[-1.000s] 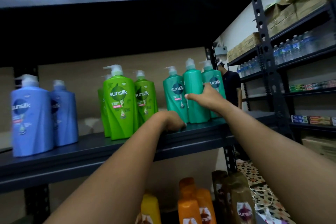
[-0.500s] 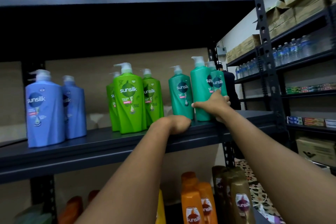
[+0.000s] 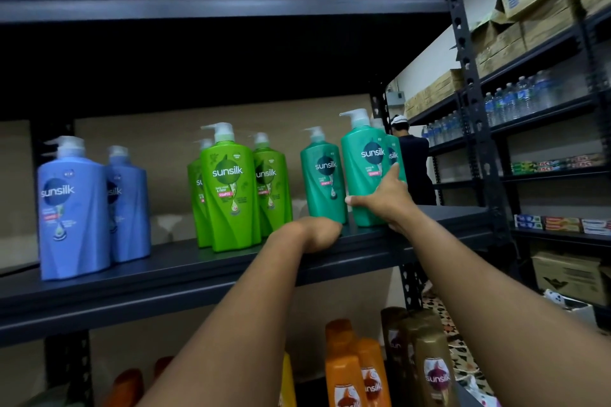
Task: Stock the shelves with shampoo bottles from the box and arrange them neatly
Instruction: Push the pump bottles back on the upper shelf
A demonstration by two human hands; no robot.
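- Teal shampoo bottle (image 3: pixel 362 172): white pump, Sunsilk label, upright, shelf (image 3: pixel 185 277) centre-right; right hand (image 3: pixel 383 198) grips its base.
- Left hand (image 3: pixel 322 235): curled on shelf edge, holding nothing.
- Adjacent: teal bottle (image 3: pixel 322 178) left, green bottles (image 3: pixel 231 188), blue bottles (image 3: pixel 71 208).

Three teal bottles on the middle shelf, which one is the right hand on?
The front teal bottle, nearest the shelf edge with its label facing out. The right hand grips its lower part; the other two stand untouched.

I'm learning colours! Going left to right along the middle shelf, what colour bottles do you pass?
Blue bottles → light green bottles → teal bottles, where the right hand grips the front teal bottle.
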